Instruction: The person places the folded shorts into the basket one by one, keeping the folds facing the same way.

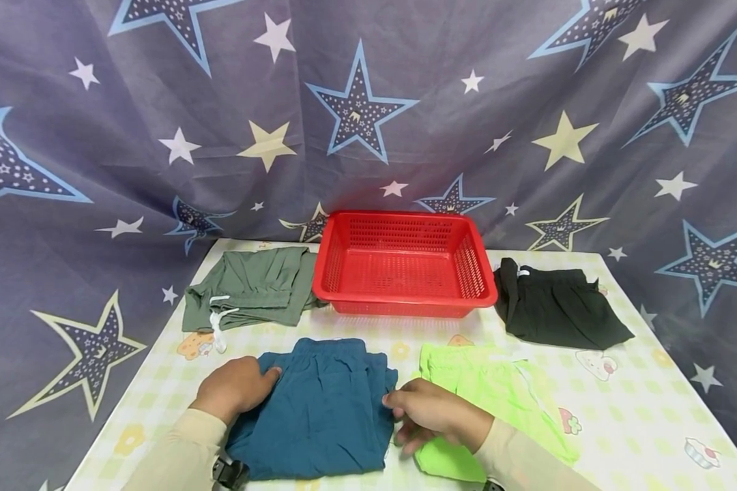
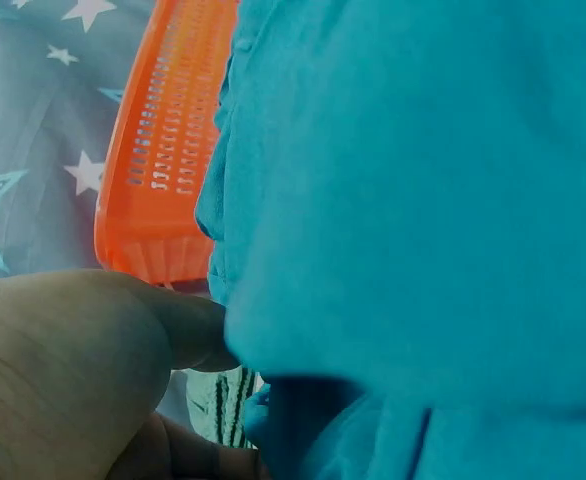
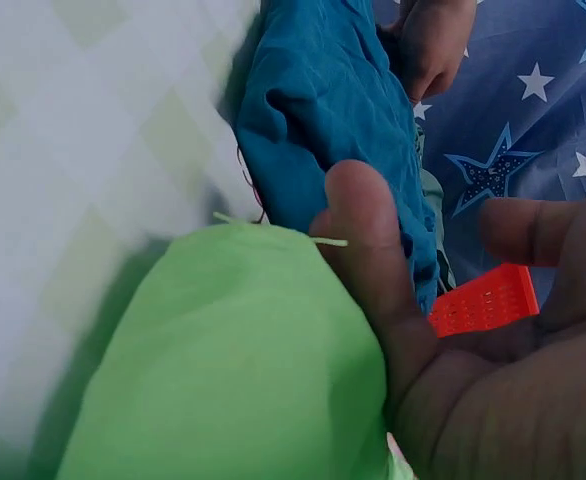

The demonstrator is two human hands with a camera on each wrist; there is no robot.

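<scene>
Dark blue shorts (image 1: 319,409) lie folded at the front of the table. My left hand (image 1: 236,385) pinches their left edge; in the left wrist view the thumb (image 2: 188,325) presses against the cloth, with the fingers partly hidden below. At their right edge is my right hand (image 1: 432,412), its fingers apart and loosely bent. In the right wrist view a fingertip (image 3: 358,195) reaches the blue cloth, but whether it touches is unclear. Neon green shorts (image 1: 485,382) lie flat under and beside the right hand.
A red plastic basket (image 1: 405,303) stands at the back middle. Grey-green shorts (image 1: 258,286) with a white drawstring lie to its left, black shorts (image 1: 559,307) to its right. A star-patterned curtain (image 1: 356,177) hangs behind the checked tabletop (image 1: 639,423).
</scene>
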